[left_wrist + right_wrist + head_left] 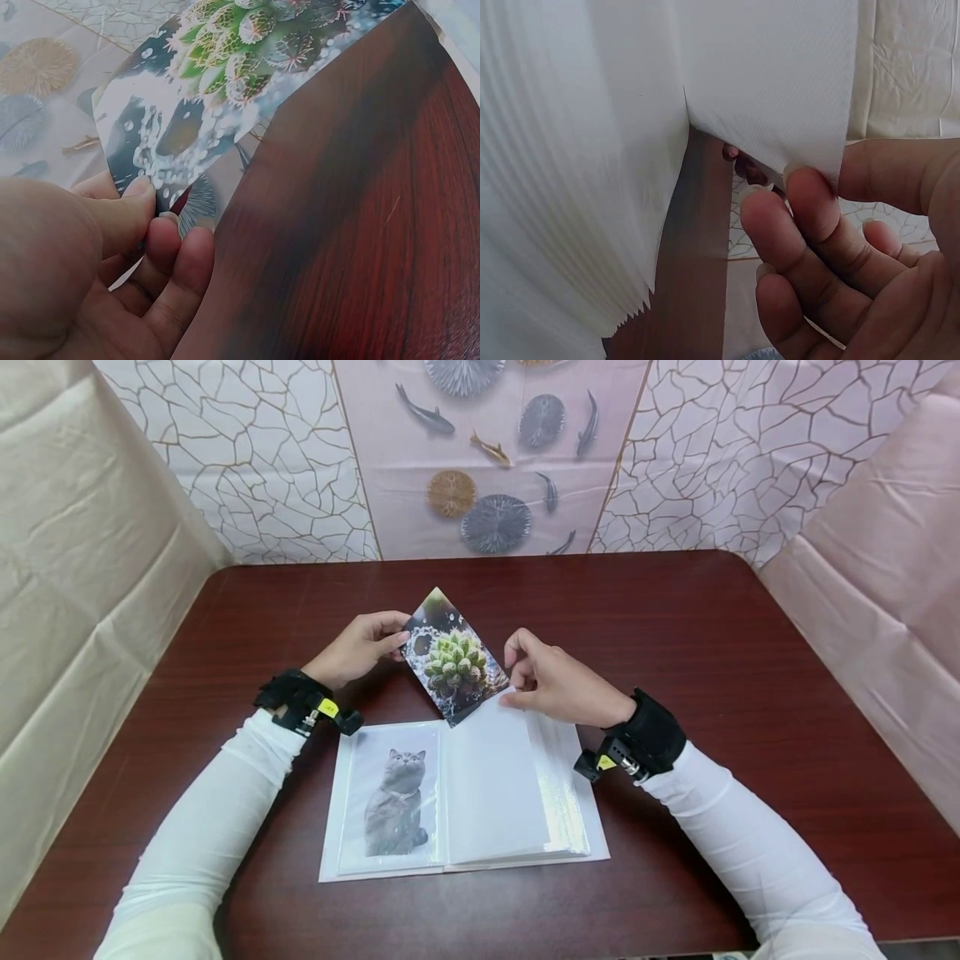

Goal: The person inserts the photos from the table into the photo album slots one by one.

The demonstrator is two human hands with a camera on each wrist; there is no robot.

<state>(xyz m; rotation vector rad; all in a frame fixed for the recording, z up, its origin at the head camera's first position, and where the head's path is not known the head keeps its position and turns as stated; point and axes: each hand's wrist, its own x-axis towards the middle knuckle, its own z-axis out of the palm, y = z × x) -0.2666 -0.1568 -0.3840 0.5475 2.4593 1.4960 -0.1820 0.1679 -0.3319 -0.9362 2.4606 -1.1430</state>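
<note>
My left hand (356, 647) pinches the left corner of a photo print (455, 660) showing a green succulent. The print is tilted like a diamond above the top edge of an open white photo album (602, 843). In the left wrist view, thumb and fingertips close on the photo's dark corner (127, 154). My right hand (566, 681) pinches the top corner of a white album page (491, 785), close beside the photo's lower right corner. The right wrist view shows that page (772, 75) lifted between thumb and fingertips, with the other page edges (562, 187) fanned at left.
A grey cat photo (397, 802) sits in the album's left-hand clear pocket. The album lies on a dark red-brown wooden table (675, 627). Patterned cloth (495, 468) hangs behind the far edge, with pale cloth on both sides. Each wrist wears a black camera strap (648, 731).
</note>
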